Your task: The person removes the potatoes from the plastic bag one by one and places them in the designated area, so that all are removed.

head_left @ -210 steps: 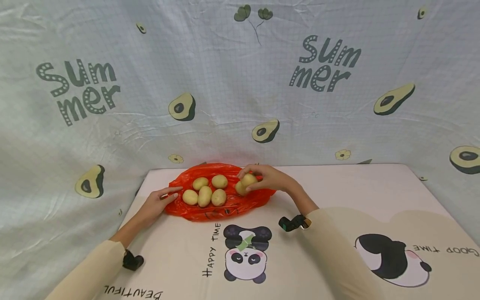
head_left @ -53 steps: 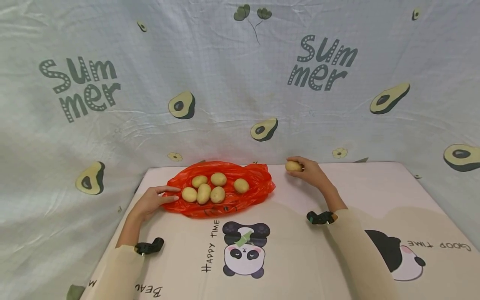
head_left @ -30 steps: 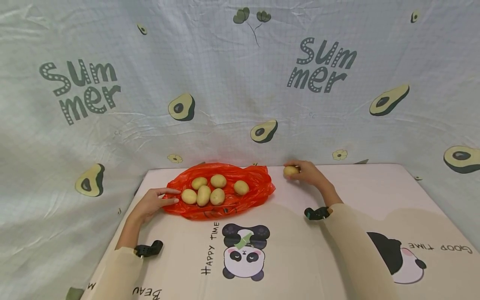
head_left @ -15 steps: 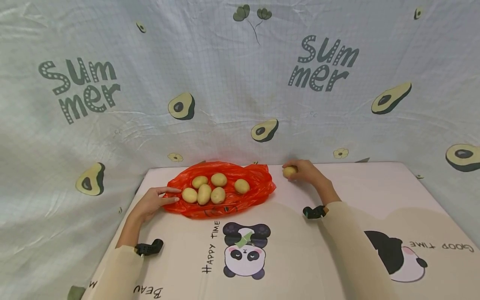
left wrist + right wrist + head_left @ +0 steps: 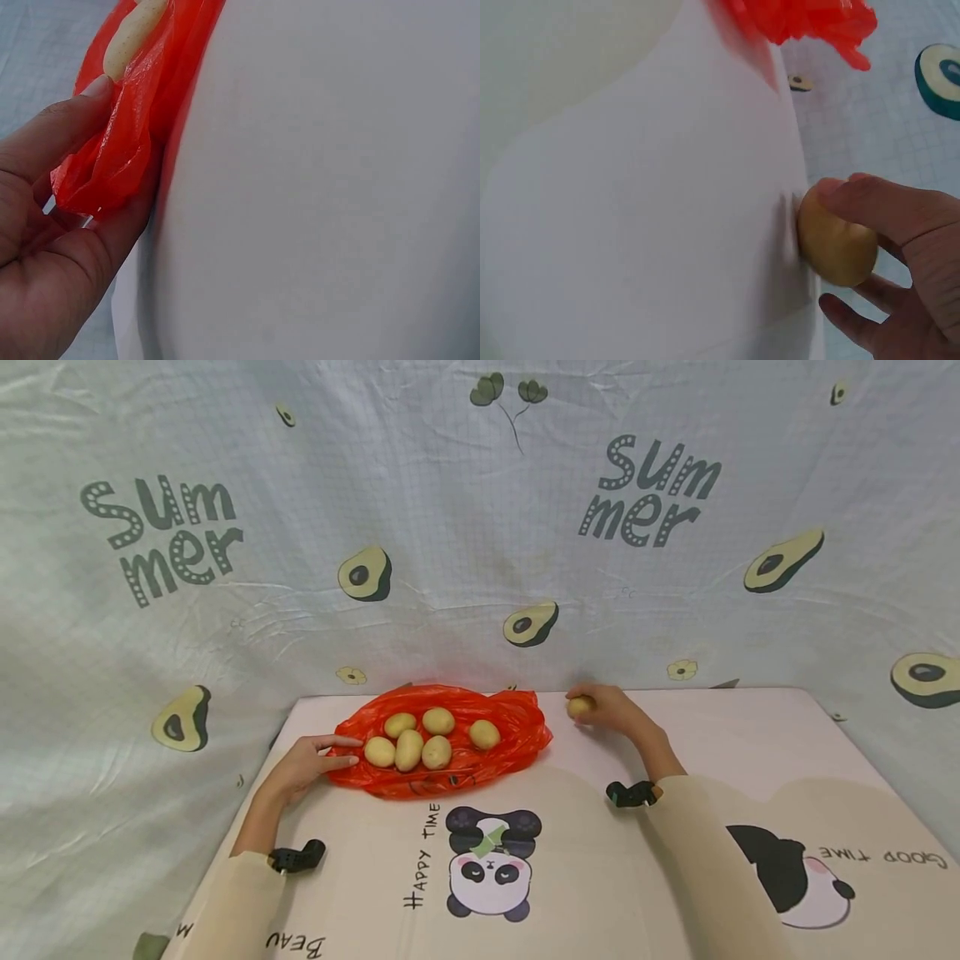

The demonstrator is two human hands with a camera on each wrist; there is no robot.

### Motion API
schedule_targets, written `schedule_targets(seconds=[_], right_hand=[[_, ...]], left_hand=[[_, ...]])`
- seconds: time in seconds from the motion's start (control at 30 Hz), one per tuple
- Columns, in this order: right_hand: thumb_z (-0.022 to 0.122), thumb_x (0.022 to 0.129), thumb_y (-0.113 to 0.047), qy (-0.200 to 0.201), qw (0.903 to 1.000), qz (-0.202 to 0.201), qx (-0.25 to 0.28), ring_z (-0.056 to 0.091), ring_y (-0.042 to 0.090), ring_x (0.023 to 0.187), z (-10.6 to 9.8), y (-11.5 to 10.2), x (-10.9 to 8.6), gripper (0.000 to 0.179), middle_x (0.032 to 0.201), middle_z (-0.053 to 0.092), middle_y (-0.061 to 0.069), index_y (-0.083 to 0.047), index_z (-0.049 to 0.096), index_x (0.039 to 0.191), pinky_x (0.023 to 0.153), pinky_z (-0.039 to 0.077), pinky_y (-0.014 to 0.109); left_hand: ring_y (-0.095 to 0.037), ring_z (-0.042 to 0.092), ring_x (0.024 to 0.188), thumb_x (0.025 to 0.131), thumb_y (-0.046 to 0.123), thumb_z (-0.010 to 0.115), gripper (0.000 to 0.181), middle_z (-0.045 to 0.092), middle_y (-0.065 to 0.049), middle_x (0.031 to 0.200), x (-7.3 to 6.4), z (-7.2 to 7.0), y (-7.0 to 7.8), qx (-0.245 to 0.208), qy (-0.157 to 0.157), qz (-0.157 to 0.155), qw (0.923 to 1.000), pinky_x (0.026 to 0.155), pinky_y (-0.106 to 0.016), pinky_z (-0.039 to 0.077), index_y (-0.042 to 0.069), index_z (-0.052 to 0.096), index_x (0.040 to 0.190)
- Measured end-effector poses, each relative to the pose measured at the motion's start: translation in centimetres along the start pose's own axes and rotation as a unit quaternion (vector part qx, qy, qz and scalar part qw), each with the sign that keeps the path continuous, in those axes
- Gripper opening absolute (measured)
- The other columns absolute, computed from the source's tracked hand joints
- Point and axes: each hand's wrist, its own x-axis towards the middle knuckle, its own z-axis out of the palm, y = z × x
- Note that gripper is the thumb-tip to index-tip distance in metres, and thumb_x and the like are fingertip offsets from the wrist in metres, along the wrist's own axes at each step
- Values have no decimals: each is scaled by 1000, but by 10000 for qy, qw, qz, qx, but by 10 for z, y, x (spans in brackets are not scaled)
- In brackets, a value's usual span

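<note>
A red plastic bag [image 5: 472, 767] lies flattened at the back of the table, with several yellow potatoes [image 5: 408, 750] on it. My left hand [image 5: 300, 768] rests at the bag's left end, thumb and forefinger extended and spread apart over the plastic. In the left wrist view a loose red fold [image 5: 112, 176] sits between them, and the thumb tip touches near a potato [image 5: 131, 37]. To the right of the bag, at the table's back edge, my right hand [image 5: 611, 706] holds a single potato [image 5: 836, 244] between thumb and fingers, low at the table surface.
The white table [image 5: 592, 877] has printed pandas and lettering. Behind it hangs a pale cloth [image 5: 450, 510] with avocado prints, close to the right hand. Black wrist cameras [image 5: 300, 856] sit on both wrists.
My right hand has taken a potato off the bag's right side and carried it right to the table's back edge. It has since lowered slightly. My left hand stays at the bag.
</note>
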Motion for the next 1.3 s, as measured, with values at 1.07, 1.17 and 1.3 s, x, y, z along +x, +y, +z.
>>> schedule_targets(seconds=[1.07, 1.17, 1.3], right_hand=[[60, 93, -23, 481, 9904, -1295, -53, 57, 28, 113, -13, -72, -42, 34, 125, 62, 3, -21, 59, 127, 88, 52, 43], [60, 93, -22, 479, 9897, -1352, -4, 58, 29, 112, -12, -76, -43, 33, 123, 63, 5, -19, 60, 126, 88, 52, 43], [60, 93, -22, 501, 9884, -1437, -18, 60, 26, 109, -10, -81, -44, 34, 122, 64, 5, -15, 61, 126, 88, 52, 43]], left_hand=[[-33, 36, 129, 81, 25, 75, 49, 39, -18, 143, 3, 1, -3, 85, 71, -44, 9999, 101, -38, 42, 4, 62, 124], [-33, 37, 129, 81, 26, 75, 49, 40, -17, 143, 3, 2, -4, 79, 85, -41, 9999, 101, -39, 42, 5, 62, 124], [-32, 38, 128, 81, 26, 75, 49, 41, -16, 142, 4, 2, -4, 93, 97, -24, 9999, 102, -40, 42, 6, 63, 124]])
